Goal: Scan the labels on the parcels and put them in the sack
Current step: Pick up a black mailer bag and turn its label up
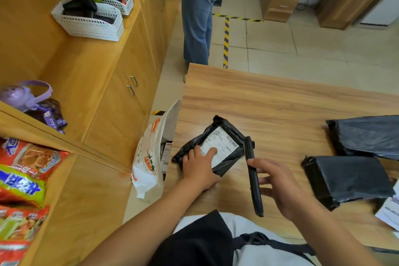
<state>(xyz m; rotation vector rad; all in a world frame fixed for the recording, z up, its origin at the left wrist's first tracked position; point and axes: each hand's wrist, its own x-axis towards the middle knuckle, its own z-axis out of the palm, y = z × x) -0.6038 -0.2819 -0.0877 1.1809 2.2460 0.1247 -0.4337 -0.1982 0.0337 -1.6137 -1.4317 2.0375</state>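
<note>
Counter: wood-grain counter (269, 101), carrying three parcels.
Parcel under check: black plastic-wrapped parcel (232, 158), lying flat near the counter's left edge; white printed label (222, 141) facing up, barcodes visible.
Left hand: left hand (199, 167) resting on the near left part of that parcel; fingers (212, 150) extended and flat, pressing on the label, grasping nothing.
Right hand: right hand (280, 188) just right of the parcel, fingers curled round a slim black handheld scanner (253, 177), held edge-on; far end beside the parcel's right edge, contact not discernible.
Other parcels: far black parcel (364, 136) and near black parcel (345, 177) at the counter's right, well apart from both hands; labels not showing.
Sack: white plastic sack with orange print (149, 157), on the floor against the counter's left end, mouth open, labelled items visible inside.
Surroundings: white perforated baskets (90, 24) on the wooden shelf at left; red snack packets (21, 179) below; a second person's blue trouser legs (198, 17) beyond the counter.
</note>
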